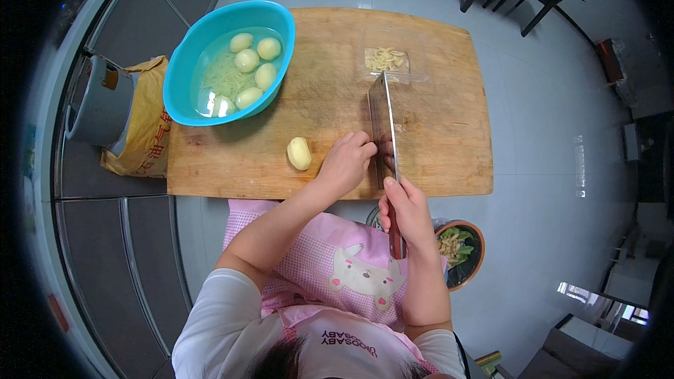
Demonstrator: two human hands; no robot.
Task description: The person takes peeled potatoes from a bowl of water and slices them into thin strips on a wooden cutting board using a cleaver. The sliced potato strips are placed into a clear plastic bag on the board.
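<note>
My right hand (405,210) grips the dark wooden handle of a cleaver (388,126). The blade stands on edge on the wooden cutting board (326,95), pointing away from me. Against the blade's left side rest the curled fingers of my left hand (345,160); whatever lies beneath them is hidden. A peeled potato (299,153) lies on the board just left of that hand. Beyond the blade tip is a clear plastic tray (416,55) with pale cut strips (386,59) in it.
A turquoise basin (176,89) at the board's left holds water, several peeled potatoes (268,48) and pale shreds (226,73). Left of it stand a yellow sack (145,131) and a grey bucket (102,100). A bin (482,255) with vegetable scraps sits at lower right.
</note>
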